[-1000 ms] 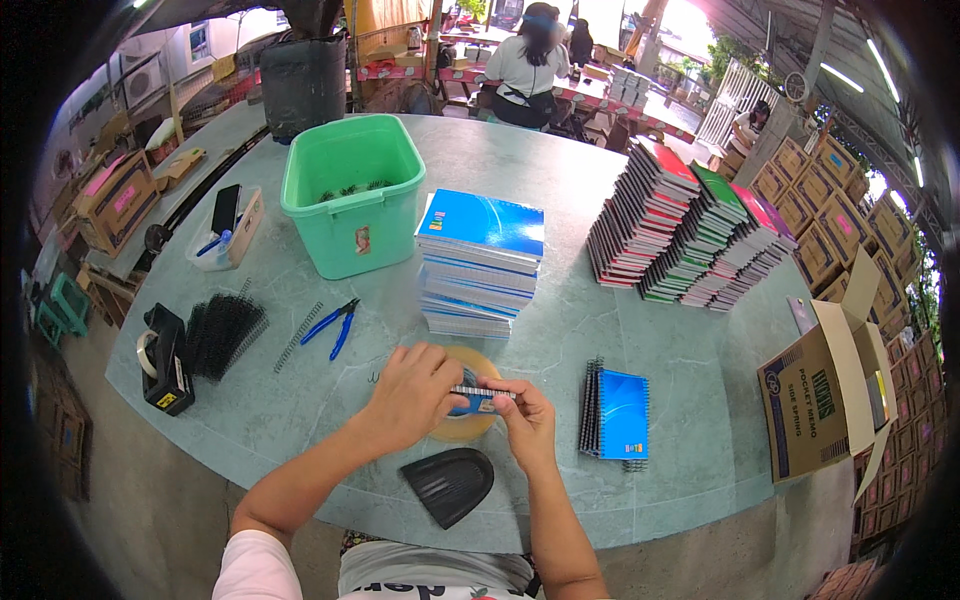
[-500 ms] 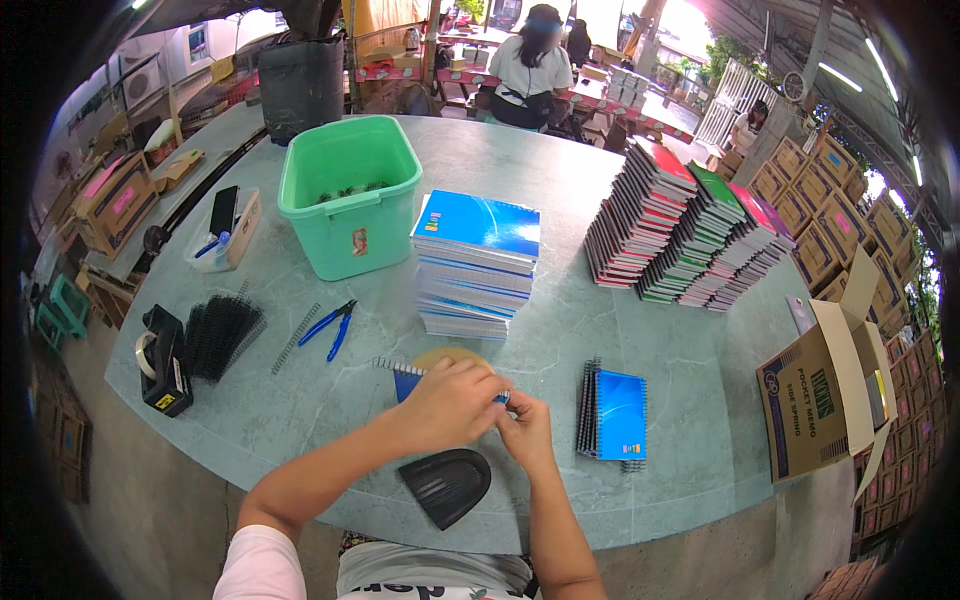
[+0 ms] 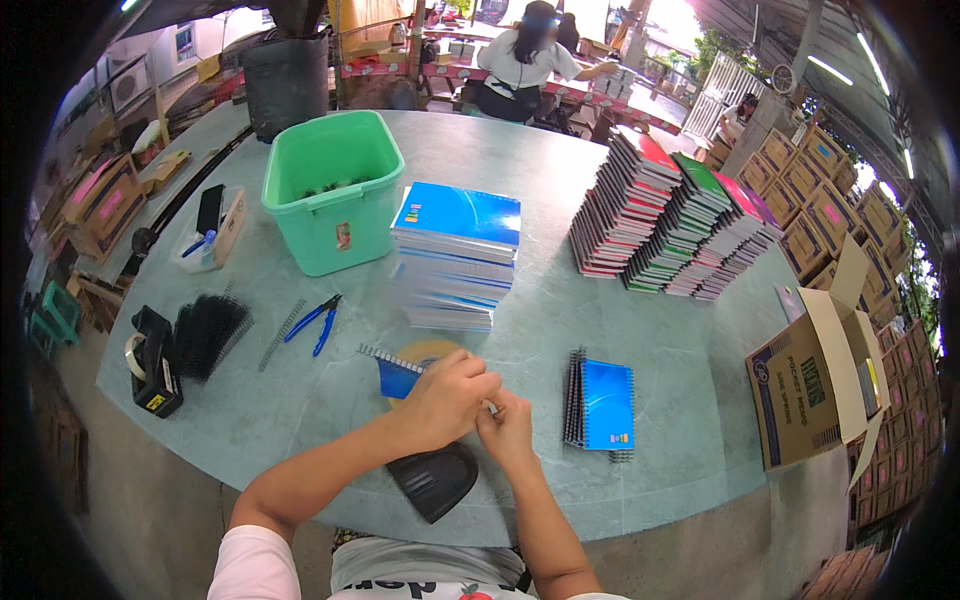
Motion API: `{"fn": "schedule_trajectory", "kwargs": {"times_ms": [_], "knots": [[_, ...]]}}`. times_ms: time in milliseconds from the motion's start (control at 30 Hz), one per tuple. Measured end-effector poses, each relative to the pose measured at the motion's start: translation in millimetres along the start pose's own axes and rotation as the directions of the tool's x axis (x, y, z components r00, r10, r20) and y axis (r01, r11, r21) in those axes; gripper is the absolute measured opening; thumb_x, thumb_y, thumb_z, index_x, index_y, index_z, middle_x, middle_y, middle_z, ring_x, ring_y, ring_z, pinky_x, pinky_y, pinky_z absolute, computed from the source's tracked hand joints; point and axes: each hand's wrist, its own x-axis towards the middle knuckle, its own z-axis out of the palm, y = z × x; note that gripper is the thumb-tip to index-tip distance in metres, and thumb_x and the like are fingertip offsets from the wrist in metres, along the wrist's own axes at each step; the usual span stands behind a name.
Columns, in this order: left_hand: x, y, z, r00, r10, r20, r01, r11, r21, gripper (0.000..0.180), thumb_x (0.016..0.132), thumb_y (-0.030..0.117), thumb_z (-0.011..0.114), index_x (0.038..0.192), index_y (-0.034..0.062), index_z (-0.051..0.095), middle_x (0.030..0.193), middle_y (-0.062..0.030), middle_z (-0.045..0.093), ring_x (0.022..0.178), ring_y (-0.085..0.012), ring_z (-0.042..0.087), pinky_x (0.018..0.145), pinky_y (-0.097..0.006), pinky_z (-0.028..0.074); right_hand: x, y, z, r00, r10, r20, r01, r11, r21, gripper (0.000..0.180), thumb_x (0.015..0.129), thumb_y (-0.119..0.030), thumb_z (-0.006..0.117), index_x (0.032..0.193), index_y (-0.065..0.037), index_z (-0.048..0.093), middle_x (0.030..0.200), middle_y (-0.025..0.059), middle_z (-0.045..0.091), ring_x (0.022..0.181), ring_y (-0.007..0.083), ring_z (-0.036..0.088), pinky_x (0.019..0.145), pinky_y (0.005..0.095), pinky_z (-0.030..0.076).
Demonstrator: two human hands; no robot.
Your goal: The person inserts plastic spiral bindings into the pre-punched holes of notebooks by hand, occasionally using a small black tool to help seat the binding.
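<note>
A blue pocket notebook (image 3: 397,380) lies before me, mostly covered by my left hand (image 3: 455,397). That hand is closed over it, fingers curled down. A dark wire spiral coil (image 3: 378,355) runs along the notebook's upper edge and sticks out past its left corner. My right hand (image 3: 505,428) is pinched close against the left fingers at the notebook's right end; what its fingertips grip is hidden. Partly under the notebook shows a round tan disc (image 3: 430,350). Below my hands rests a black ridged, rounded block (image 3: 437,482).
Behind my hands rises a stack of blue notebooks (image 3: 455,260), beside a green bin (image 3: 333,225). Blue-handled pliers (image 3: 315,325), black coils (image 3: 212,335) and a tape dispenser (image 3: 155,365) lie left. Rightward are coil-bound notebooks (image 3: 608,405), red-green stacks (image 3: 680,220) and an open carton (image 3: 815,375).
The whole view has shifted slightly. My right hand has drawn in closer to my left, and the blue notebook end seen between them before is now covered.
</note>
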Motion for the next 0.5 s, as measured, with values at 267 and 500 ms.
{"fn": "schedule_trajectory", "kwargs": {"times_ms": [267,500], "knots": [[-7.0,-5.2,-6.8,0.996,0.081,-0.022,-0.083,0.992,-0.094,0.017,0.067,0.001,0.062,0.083,0.0006,0.056,0.082,-0.0149,0.053,0.082,-0.0324,0.053,0.072,-0.039,0.044,2.3,5.0,3.5,1.000,0.010,-0.027,-0.008,0.996,0.090,0.018,0.080,-0.008,0.060,0.096,-0.003,0.065,0.077,0.0173,0.065,0.045,0.0195,0.054,0.047,0.0297,0.042],[-6.3,0.7,-10.0,0.998,-0.018,0.060,0.013,0.996,0.085,0.020,0.074,0.006,0.062,0.093,0.0026,0.059,0.093,-0.0149,0.056,0.088,-0.0340,0.054,0.073,-0.037,0.045,-0.6,0.4,5.2,0.999,-0.035,-0.038,0.035,0.999,0.012,0.016,0.081,-0.009,0.060,0.095,-0.002,0.064,0.076,0.0147,0.066,0.047,0.0155,0.054,0.048,0.0283,0.042]]}}
